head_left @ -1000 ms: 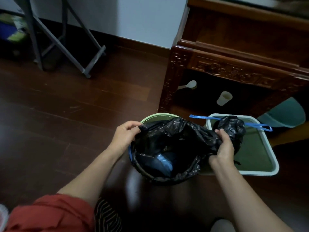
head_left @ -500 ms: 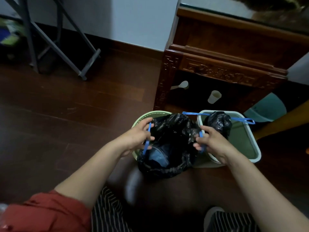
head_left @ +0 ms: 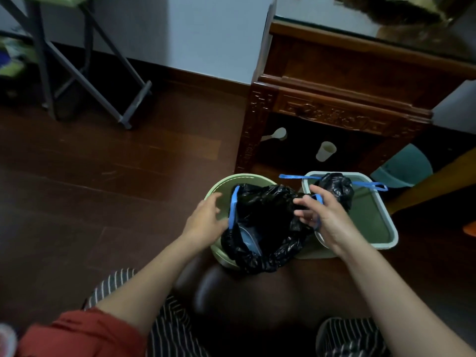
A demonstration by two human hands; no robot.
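A black trash bag [head_left: 265,222] sits in a round green bin [head_left: 224,182] on the floor, its mouth gathered and partly open. My left hand [head_left: 203,220] is at the bag's left side with fingers spread; the left blue drawstring [head_left: 234,204] runs down beside its thumb. My right hand [head_left: 328,219] is at the bag's right side, with the other blue drawstring loop [head_left: 319,202] hooked around its partly curled fingers. A second tied black bag [head_left: 337,188] with blue ties lies in the square white bin [head_left: 386,225] to the right.
A carved dark wooden table [head_left: 334,114] stands right behind the bins, with a paper cup [head_left: 325,150] and a scoop [head_left: 275,135] underneath. A grey folding stand [head_left: 85,73] is at the left. A teal dustpan [head_left: 404,168] lies at the right. My striped trouser knees are below.
The bag's mouth has been drawn further shut and the blue drawstrings pulled out. My left hand's fingers have spread from their pinch. The right hand now has the loop around its fingers.
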